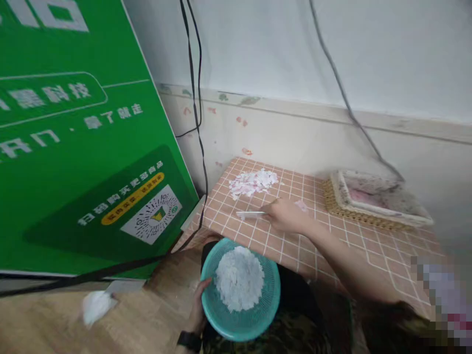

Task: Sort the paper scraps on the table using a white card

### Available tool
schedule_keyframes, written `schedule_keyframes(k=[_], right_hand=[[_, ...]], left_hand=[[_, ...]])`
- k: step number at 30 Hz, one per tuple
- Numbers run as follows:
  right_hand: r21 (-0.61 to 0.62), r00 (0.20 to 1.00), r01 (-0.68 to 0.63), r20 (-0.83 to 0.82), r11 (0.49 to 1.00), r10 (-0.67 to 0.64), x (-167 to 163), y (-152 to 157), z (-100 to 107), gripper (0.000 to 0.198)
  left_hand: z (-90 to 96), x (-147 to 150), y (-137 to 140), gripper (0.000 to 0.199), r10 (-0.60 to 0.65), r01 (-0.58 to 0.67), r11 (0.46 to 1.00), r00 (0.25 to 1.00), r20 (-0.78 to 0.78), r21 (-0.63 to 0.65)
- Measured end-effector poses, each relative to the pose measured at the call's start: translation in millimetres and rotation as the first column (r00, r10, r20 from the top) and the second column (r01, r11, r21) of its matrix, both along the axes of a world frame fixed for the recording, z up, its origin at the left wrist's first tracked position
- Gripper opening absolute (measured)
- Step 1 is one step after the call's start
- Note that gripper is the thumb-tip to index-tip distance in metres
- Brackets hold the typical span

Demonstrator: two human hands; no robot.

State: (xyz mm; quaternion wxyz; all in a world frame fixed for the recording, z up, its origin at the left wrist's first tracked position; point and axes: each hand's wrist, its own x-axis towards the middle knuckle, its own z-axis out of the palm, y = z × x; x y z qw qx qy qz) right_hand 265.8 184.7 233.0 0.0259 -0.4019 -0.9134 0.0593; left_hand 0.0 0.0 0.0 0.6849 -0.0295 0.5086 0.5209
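My left hand (200, 297) grips the left rim of a round teal plastic colander (271, 295), which rests at my lap below the table's front edge. A heap of white flaky bits (239, 279) fills its middle. Over the tabletop, my right hand (282, 215) is closed on a thin flat white strip (251, 214) that points left. Just beyond the strip lies a loose pile of white and pink flakes (253, 182). A small pink scrap (301, 205) sits behind my right hand. The exact kind of strip cannot be made out.
The table (354, 241) has a brown cloth with white grid lines and meets the wall. A wicker basket (376, 199) with a pale lining stands at the right. A green cabinet (92, 147) rises on the left, black cables (199, 113) hanging beside it. A white bag (98, 307) lies on the floor.
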Motion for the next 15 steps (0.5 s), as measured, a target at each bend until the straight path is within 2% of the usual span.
schedule_keyframes(k=[3, 5, 10, 15], right_hand=[[0.021, 0.999, 0.036, -0.026, 0.999, -0.035, 6, -14, 1, 0.018], [0.018, 0.993, 0.105, -0.06, 0.994, -0.104, 10, -27, -3, 0.019], [-0.076, 0.949, 0.266, -0.153, 0.961, -0.275, 15, -61, -23, 0.021], [-0.099, 0.913, 0.359, -0.171, 0.928, -0.371, 12, -72, -30, 0.023]], left_hand=[[2.3, 3, 2, 0.03, 0.002, -0.002, 1.0, 1.0, 0.008, 0.009], [5.0, 5, 2, 0.028, 0.009, -0.009, 1.0, 1.0, 0.024, 0.008], [17.6, 8, 4, 0.021, 0.085, -0.085, 0.996, 0.996, 0.013, -0.025], [26.3, 6, 5, 0.02, 0.077, -0.077, 0.997, 0.996, 0.047, -0.002]])
